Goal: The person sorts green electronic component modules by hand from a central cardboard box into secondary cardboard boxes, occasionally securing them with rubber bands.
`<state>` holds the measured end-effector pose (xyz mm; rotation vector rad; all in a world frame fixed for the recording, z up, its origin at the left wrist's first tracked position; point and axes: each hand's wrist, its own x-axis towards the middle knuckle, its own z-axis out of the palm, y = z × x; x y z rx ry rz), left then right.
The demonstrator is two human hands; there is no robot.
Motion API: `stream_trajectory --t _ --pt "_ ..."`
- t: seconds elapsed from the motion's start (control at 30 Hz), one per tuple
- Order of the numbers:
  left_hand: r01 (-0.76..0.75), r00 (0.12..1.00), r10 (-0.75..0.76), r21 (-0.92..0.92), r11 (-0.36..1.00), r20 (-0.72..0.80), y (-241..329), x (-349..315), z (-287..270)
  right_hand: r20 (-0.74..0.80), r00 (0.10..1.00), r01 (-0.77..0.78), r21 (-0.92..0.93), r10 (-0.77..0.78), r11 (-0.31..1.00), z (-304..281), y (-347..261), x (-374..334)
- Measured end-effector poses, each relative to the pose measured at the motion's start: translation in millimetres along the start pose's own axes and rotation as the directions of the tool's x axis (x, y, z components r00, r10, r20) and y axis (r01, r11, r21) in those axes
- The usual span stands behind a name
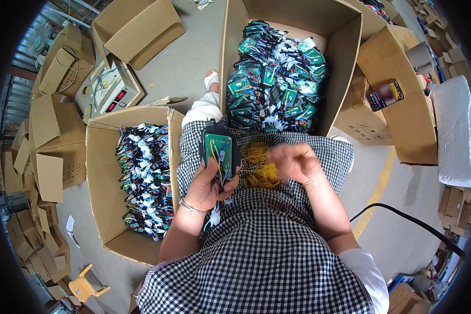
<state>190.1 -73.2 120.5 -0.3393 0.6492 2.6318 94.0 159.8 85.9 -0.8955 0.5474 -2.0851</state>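
Note:
My left hand (204,186) grips a green circuit board (219,152) set in a black plastic housing. Its thumb lies over the yellow, blue and black wires on the board, and white connectors (213,217) dangle below the palm. Over my lap, my right hand (298,163) hovers just right of two bundles of yellow rubber bands (264,176). Its fingers are bent but smeared by motion, so whether they pinch anything cannot be made out. The bands rest on a black-and-white checked apron (256,235).
Ahead stands a tall carton (293,18) of similar wired boards. Left of my legs is another carton (102,193) full of wired boards. A device with red displays (115,94) sits beyond it. A phone (385,95) lies on a carton at right; a black cable (411,217) crosses nearby.

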Motion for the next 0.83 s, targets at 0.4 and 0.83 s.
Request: stream_trajectory --t 0.4,0.83 --pt "-0.088 0.963 0.171 0.845 -0.527 0.207 10.0 19.2 8.8 -0.229 0.948 -0.204 -0.97 0.222 -0.131 37.6 -43.2 96.3" --pt "0.408 0.897 -0.121 0.691 0.596 -0.425 35.5 -14.2 -3.9 -0.295 0.955 -0.295 -0.94 0.022 0.174 23.5 -33.0 67.3"
